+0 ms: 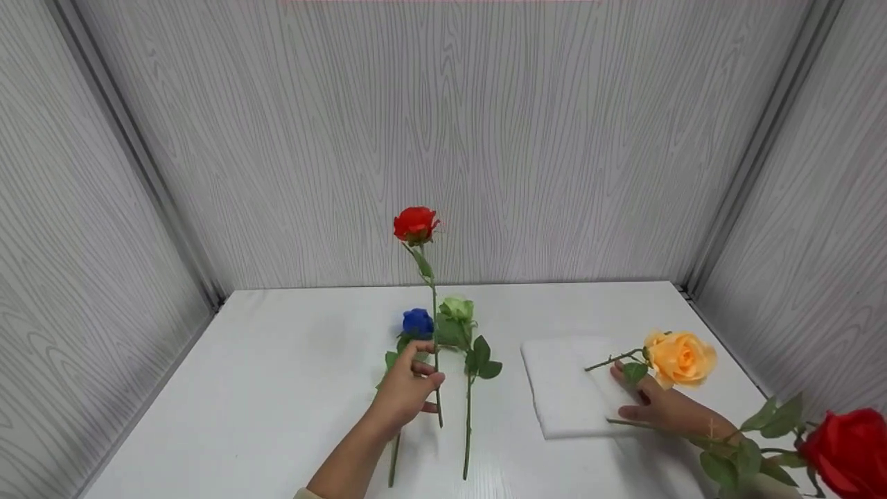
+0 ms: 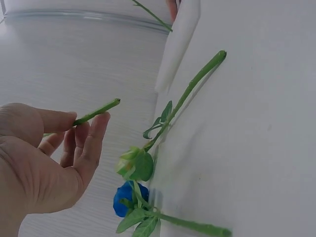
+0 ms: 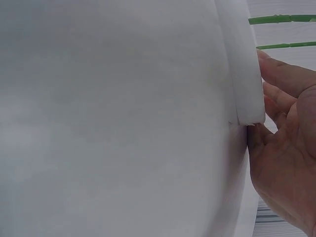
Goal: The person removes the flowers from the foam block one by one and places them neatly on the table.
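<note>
Pale wood-grained panels (image 1: 485,138) are walling in a white table (image 1: 291,388), with grey strips (image 1: 762,149) running up the corners, and the tabletop is catching a soft shine. Near its middle, the left hand (image 1: 405,391) is pinching the lower stem of a red rose (image 1: 416,223) between thumb and fingers, and the rose is standing nearly upright above the surface, its bloom showing against the back panel. Just beyond those fingers, a blue rose (image 1: 417,324) and a pale green rose (image 1: 457,308) are lying side by side, stems pointing towards the person. Over on the right, the right hand (image 1: 665,409) is holding the edge of a white slab (image 1: 561,395), thumb and fingers bending about it. Around that hand, an orange rose (image 1: 682,357) and a second red bloom (image 1: 849,450) are leaning outward, their stems meeting the slab.
</note>
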Available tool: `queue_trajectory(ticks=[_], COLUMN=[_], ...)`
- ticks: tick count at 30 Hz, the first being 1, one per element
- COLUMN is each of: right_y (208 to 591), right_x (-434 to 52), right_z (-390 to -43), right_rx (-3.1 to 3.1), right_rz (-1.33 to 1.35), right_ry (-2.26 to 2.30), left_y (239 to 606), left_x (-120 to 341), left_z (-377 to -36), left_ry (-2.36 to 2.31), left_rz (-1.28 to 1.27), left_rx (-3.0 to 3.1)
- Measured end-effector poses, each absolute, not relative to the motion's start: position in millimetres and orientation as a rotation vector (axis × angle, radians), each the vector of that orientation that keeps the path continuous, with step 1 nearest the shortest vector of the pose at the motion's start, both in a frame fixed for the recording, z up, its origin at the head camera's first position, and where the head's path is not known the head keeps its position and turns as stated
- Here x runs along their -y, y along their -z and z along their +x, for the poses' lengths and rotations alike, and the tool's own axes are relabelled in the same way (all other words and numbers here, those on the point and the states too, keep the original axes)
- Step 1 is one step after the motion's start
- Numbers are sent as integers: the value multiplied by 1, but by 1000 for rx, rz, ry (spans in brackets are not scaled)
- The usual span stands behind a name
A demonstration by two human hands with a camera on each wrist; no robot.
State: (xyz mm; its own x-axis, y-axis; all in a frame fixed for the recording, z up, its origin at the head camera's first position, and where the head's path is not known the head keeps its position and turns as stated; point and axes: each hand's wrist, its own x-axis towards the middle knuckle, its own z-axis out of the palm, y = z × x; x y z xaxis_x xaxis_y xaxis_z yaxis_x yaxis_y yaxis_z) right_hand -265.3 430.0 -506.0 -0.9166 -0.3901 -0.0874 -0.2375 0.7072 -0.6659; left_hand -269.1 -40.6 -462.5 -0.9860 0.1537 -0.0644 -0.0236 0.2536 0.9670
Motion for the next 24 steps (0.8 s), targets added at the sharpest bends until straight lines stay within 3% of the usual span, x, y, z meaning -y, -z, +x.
queue_trajectory(ticks=[9, 18, 24], right_y=[505, 506, 505], right_x=[-430, -427, -431], right_z=[-265, -265, -266], right_rx=[-2698, -2735, -2689], right_rz=[-570, -455, -577], right_ry=[1012, 933, 1004], left_y=[462, 464, 468], left_x=[67, 89, 103], left_z=[-266, -264, -260], left_ry=[-1777, -1695, -1649], left_rz=[49, -24, -69], left_rx=[-2402, -2429, -2432])
